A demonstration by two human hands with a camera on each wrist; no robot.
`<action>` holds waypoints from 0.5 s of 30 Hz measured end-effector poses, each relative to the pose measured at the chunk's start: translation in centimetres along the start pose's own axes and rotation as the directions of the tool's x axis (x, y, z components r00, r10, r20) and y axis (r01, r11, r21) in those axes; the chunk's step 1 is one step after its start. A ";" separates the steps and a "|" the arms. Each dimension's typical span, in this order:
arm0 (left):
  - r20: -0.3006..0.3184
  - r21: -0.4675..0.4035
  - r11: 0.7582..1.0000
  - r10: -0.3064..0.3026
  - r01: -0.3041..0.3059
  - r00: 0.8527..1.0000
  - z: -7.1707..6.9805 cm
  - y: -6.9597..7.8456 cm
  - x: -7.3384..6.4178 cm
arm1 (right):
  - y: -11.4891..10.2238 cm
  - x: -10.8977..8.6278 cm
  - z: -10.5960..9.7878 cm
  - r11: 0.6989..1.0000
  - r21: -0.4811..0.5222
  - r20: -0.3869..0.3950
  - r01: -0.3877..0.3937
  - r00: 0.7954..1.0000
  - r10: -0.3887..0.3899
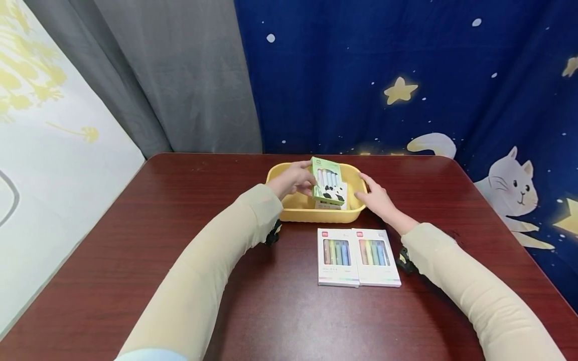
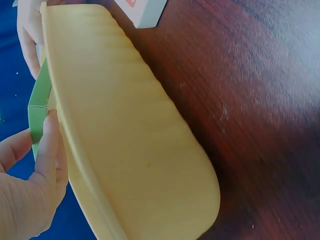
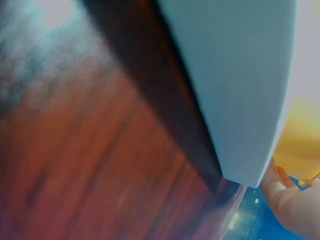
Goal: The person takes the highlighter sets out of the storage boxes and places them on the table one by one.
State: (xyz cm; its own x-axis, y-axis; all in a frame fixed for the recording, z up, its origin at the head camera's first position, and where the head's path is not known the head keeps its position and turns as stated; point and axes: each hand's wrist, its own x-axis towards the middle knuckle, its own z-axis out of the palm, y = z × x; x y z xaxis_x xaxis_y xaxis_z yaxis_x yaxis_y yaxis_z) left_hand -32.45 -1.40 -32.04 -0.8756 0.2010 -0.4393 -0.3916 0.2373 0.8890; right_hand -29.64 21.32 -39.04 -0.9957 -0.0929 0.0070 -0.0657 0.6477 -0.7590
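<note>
My left hand [image 1: 298, 179] pinches the left edge of a green pen box [image 1: 327, 176] with a panda picture and a window showing pale pens. The box is tilted over a yellow plastic basket [image 1: 311, 215]. In the left wrist view, the fingers and thumb lie on either side of the green box [image 2: 41, 97], behind the basket's wall [image 2: 125, 130]. A white box [image 1: 344, 193] is partly hidden beneath the green one, inside the basket. My right hand [image 1: 378, 199] holds the basket's right rim, its thumb on the inner side.
Two white boxes of coloured pens, a left one [image 1: 337, 276] and a right one [image 1: 380, 276], lie side by side on the dark red table [image 1: 180, 240], in front of the basket. A blue starry curtain [image 1: 338, 75] hangs behind the table's far edge.
</note>
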 end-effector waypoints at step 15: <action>-0.011 -0.032 0.999 0.022 -0.023 1.000 -2.8 0.5 -1.3 | -0.1 0.0 0.0 1.000 0.008 0.009 -0.005 1.000 0.005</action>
State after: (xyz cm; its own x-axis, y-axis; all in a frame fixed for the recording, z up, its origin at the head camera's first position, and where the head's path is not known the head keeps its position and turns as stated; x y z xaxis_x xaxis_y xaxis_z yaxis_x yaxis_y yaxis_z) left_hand -32.33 -4.18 -30.67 -0.8871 0.1960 -0.4179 -0.3805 0.2021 0.9024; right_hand -29.60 21.27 -38.97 -0.9953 -0.0968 -0.0025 -0.0605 0.6422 -0.7642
